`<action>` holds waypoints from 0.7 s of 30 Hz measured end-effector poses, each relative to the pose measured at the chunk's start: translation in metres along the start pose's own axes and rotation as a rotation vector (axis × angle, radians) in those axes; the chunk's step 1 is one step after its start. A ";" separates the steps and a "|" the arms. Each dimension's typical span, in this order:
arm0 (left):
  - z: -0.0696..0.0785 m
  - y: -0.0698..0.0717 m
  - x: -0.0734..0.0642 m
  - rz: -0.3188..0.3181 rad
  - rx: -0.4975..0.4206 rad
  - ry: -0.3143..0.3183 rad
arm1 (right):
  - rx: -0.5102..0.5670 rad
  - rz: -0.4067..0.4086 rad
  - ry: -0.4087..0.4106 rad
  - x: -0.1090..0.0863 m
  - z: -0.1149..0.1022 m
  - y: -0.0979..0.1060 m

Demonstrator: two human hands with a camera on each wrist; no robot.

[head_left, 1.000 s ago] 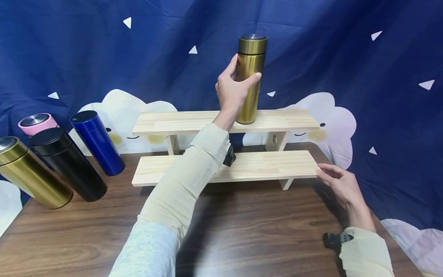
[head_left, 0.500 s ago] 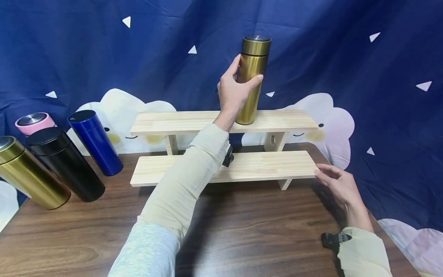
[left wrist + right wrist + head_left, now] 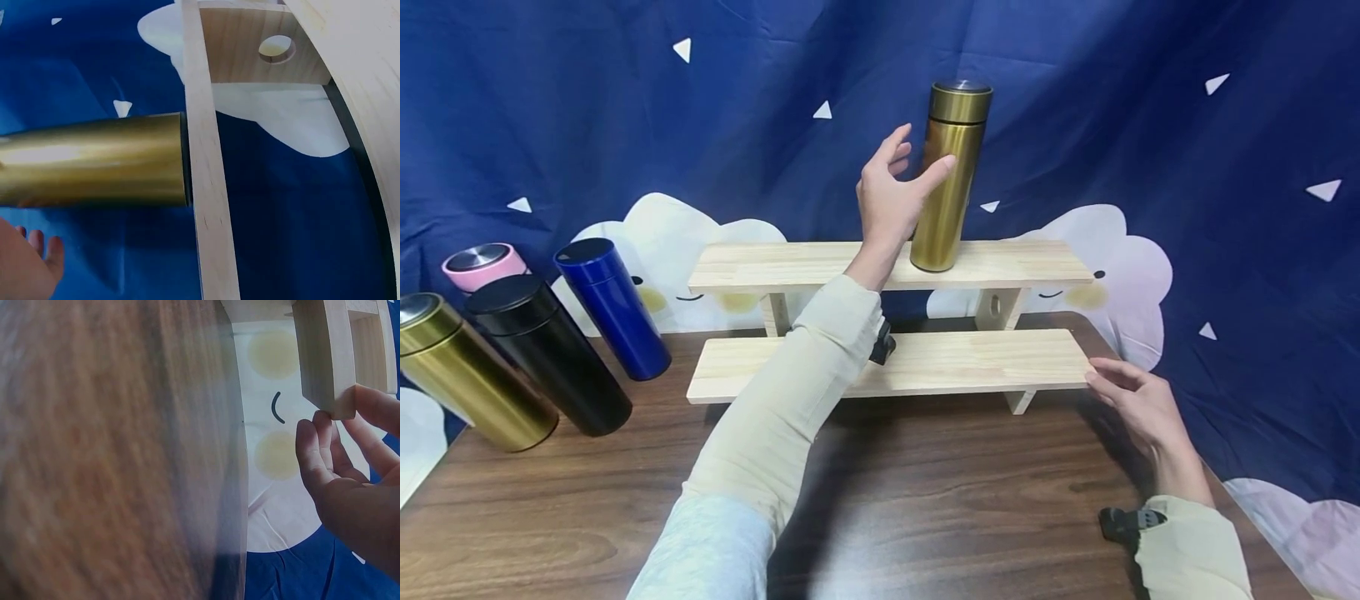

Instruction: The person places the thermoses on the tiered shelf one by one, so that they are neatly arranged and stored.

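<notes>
A gold vacuum flask (image 3: pixel 961 196) stands upright on the upper board (image 3: pixel 1030 258) of a two-tier wooden shelf. Just left of it, my left hand (image 3: pixel 887 196) has its fingers spread and a gap on the finger side; the thumb overlaps the flask in the head view. In the left wrist view the gold flask (image 3: pixel 94 162) and the left hand (image 3: pixel 28 262) appear apart. My right hand (image 3: pixel 1142 408) pinches the right end of the lower board (image 3: pixel 1000 358). The right wrist view has the right hand's fingers (image 3: pixel 312 450) at the end of the wooden board (image 3: pixel 322 356).
At the left of the brown table (image 3: pixel 925 500) stand a second gold flask (image 3: pixel 482 383), a black flask (image 3: pixel 557 358), a blue flask (image 3: pixel 613 308) and a pink flask (image 3: pixel 486 267), partly hidden. A blue curtain (image 3: pixel 1075 125) with clouds hangs behind the shelf.
The left hand has let go of the gold flask and moved slightly left, away from it. The flask stays on the upper board. The right hand keeps its place.
</notes>
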State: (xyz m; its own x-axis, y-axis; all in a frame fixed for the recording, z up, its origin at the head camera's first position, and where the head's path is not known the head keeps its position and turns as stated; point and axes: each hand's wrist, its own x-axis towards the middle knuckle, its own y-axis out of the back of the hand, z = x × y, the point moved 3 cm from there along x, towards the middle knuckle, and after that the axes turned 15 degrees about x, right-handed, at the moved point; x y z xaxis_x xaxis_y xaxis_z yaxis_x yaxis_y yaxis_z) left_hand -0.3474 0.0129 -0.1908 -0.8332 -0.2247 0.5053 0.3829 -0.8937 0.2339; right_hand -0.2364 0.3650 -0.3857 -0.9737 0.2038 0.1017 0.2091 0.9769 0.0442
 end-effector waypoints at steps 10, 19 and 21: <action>-0.020 0.025 -0.008 0.060 -0.032 -0.040 | 0.027 -0.004 -0.003 0.001 0.001 0.000; -0.027 0.050 -0.012 0.069 -0.046 -0.074 | 0.085 -0.013 0.001 -0.001 0.000 0.001; -0.028 0.056 -0.014 0.069 -0.042 -0.077 | 0.111 -0.018 -0.001 -0.002 0.000 0.001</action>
State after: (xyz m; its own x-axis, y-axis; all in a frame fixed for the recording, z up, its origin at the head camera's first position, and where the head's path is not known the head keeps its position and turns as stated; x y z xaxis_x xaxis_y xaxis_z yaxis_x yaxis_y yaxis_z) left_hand -0.3257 -0.0451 -0.2079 -0.7719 -0.2570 0.5815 0.4196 -0.8931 0.1622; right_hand -0.2345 0.3658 -0.3858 -0.9773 0.1862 0.1009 0.1804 0.9815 -0.0645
